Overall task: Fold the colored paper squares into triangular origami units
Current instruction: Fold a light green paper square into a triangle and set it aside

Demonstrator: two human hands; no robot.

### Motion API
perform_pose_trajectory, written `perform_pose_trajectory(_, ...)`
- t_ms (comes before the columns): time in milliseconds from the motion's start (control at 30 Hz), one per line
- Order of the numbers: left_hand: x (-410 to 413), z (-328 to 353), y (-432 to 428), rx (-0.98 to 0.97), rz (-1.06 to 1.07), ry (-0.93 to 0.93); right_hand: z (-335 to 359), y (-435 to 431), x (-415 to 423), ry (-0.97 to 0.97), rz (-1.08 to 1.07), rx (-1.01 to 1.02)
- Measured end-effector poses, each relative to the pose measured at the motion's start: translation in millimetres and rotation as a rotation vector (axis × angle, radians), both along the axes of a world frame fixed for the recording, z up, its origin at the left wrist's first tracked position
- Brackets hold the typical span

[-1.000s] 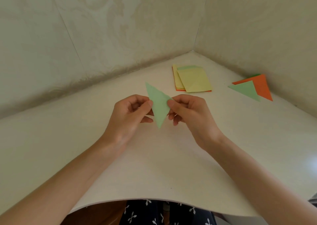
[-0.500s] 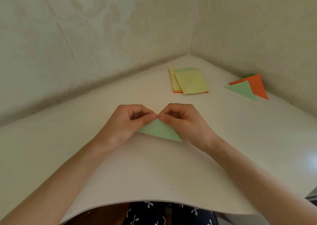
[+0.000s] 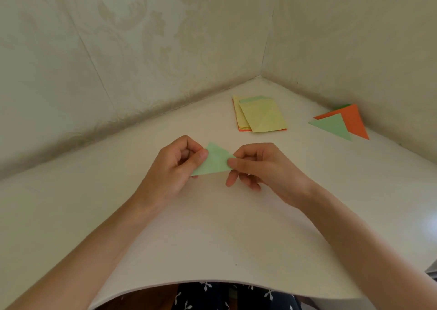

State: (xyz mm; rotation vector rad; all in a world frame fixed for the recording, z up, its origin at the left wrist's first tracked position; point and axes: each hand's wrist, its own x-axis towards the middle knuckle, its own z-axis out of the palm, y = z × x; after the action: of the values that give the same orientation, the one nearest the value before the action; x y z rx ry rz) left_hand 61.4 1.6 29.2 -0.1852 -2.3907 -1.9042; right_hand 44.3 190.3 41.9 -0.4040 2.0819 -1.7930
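White table (image 3: 212, 227) fitted into a room corner, front edge curved, surface matte and plain. Two walls meet behind it: left wall (image 3: 118, 49) and right wall (image 3: 354, 37), both in pale patterned wallpaper, with a vertical seam where they join. Far side of the table, near the corner: stack of paper squares (image 3: 262, 115), yellow sheet on top lying skewed, a pale green edge showing behind it, orange at the bottom. Right of the stack, close to the right wall: two folded units, green triangle (image 3: 333, 125) overlapping orange triangle (image 3: 354, 120) (a darker green sliver shows behind the orange one, can't tell what it is). Below the table edge: dark fabric with white print (image 3: 212, 298), on the person's lap. Both forearms come in from the bottom corners and converge mid-table. The work piece, a folded green paper (image 3: 215, 162), sits between the hands over the table centre, already a triangle, apex pointing away from the person. Left hand (image 3: 175, 167): fingers curled, thumb pressed on the paper's left edge, pinching it. Right hand (image 3: 262, 167): thumb and index finger pinch the right corner, the other fingers loosely bent and pointing down toward the table. Can't tell whether the paper's lower edge touches the surface.
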Motion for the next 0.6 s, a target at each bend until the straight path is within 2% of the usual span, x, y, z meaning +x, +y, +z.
perform_pose_trajectory(133,-1.7,-4.2,0.8,-0.070,-0.001,0.034,-4.0,2.0,-1.5,0.004,-0.078,-0.033)
perform_pose_trajectory(267,-6.4,-8.6,0.2,-0.055,0.029,0.080,-1.8,14.3,-1.8,0.019,-0.134,0.069)
perform_pose_trajectory(433,-17.7,-15.0,8.7,-0.123,0.044,0.080,-3.1,82.8,-16.9,0.152,-0.631,0.105)
perform_pose_trajectory(533,-33.5,-11.4,28.3,-0.285,-0.054,0.114,-11.5,132.5,-33.4,0.183,-0.877,0.259)
perform_pose_trajectory(600,-44.4,-10.1,46.1,-0.364,-0.119,0.156,-17.6,155.1,-44.3,0.184,-0.929,0.399)
